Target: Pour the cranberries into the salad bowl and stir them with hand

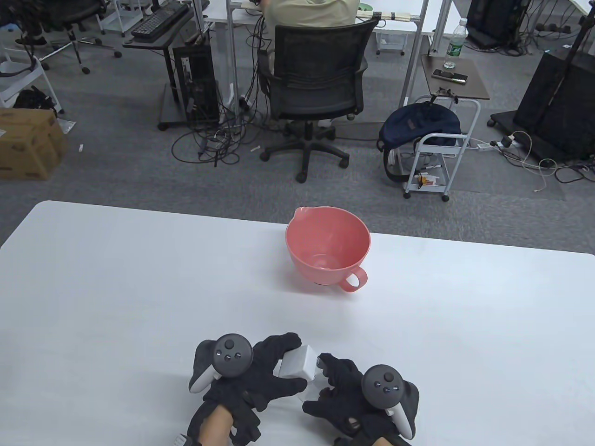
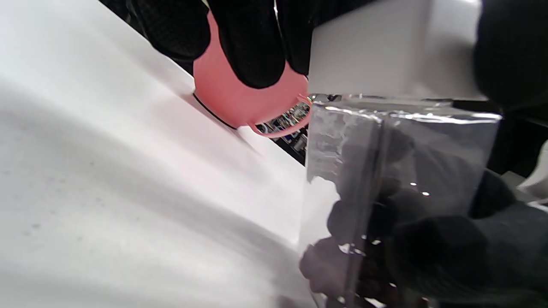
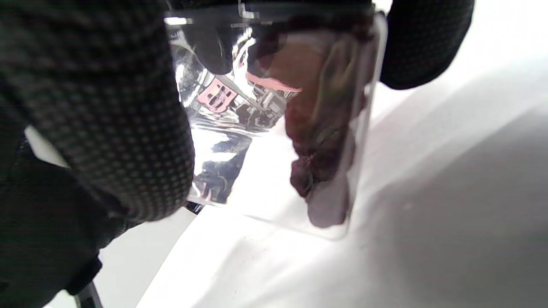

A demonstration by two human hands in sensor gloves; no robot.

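A pink salad bowl [image 1: 327, 251] with a spout and a loop handle stands upright mid-table; its inside shows bare pink. At the near edge both gloved hands hold a small clear box with a white lid [image 1: 298, 361]. My left hand [image 1: 284, 367] grips the lid, fingers over the top and thumb on the near side. My right hand [image 1: 320, 383] holds the clear body from the right. Dark red cranberries [image 3: 319, 145] lie inside the clear box [image 2: 385, 205], which sits low over the table. The bowl [image 2: 231, 94] shows beyond my left fingers [image 2: 252, 47].
The white table [image 1: 116, 288] runs wide to the left and right of the bowl, which is about a forearm's length beyond the hands. Past the far edge are an office chair [image 1: 316, 88] with a seated person, a small cart [image 1: 437, 153] and floor cables.
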